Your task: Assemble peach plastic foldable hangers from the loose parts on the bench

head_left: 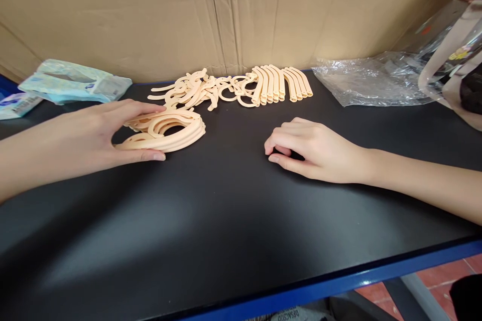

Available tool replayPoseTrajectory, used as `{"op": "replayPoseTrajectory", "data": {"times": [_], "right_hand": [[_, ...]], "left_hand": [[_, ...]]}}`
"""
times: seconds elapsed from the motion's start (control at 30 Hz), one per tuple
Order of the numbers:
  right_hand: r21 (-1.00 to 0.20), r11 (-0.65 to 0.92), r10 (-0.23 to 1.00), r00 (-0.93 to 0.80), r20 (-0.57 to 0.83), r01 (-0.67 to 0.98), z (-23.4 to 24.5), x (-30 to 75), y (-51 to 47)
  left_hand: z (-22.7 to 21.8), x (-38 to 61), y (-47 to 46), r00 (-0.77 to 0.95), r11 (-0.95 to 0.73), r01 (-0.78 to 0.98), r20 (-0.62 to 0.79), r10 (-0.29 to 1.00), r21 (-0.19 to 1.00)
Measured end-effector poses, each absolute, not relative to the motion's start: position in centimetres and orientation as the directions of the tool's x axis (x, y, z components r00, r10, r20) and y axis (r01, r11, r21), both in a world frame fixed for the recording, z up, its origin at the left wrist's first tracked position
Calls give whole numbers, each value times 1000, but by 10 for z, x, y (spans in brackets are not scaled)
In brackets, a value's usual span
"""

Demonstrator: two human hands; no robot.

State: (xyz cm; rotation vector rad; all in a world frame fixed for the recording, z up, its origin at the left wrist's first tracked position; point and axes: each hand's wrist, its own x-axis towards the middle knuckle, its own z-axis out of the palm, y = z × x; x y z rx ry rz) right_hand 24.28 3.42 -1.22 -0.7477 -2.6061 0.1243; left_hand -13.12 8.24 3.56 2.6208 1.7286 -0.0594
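My left hand [94, 128] is closed around a stack of beige curved plastic pieces [184, 135] on the table. Its thumb lies along the near side and its fingers along the far side. The pieces have rounded hooks and look like folding clothes hanger parts. To the right, my right hand [305, 150] rests on the black tabletop with its fingers loosely curled. A gap shows between thumb and fingers, with nothing in it. Behind the hands lie a loose heap of hooked beige pieces [192, 89] and a neat row of beige arm-shaped pieces [269, 84].
A black table [226, 230] with a blue edge fills the view. Tissue packs [75, 83] lie at the far left. A clear plastic bag [369, 80] is at the far right, beside a light strap [448, 55]. Cardboard [150, 15] stands along the back.
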Motion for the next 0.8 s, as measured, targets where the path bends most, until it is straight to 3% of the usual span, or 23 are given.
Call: {"op": "replayPoseTrajectory", "data": {"times": [0.8], "right_hand": [[-176,862,505,-770,389,476,-13,242,35]], "left_hand": [[35,-121,81,302,-302,953,-19,953,2]]}}
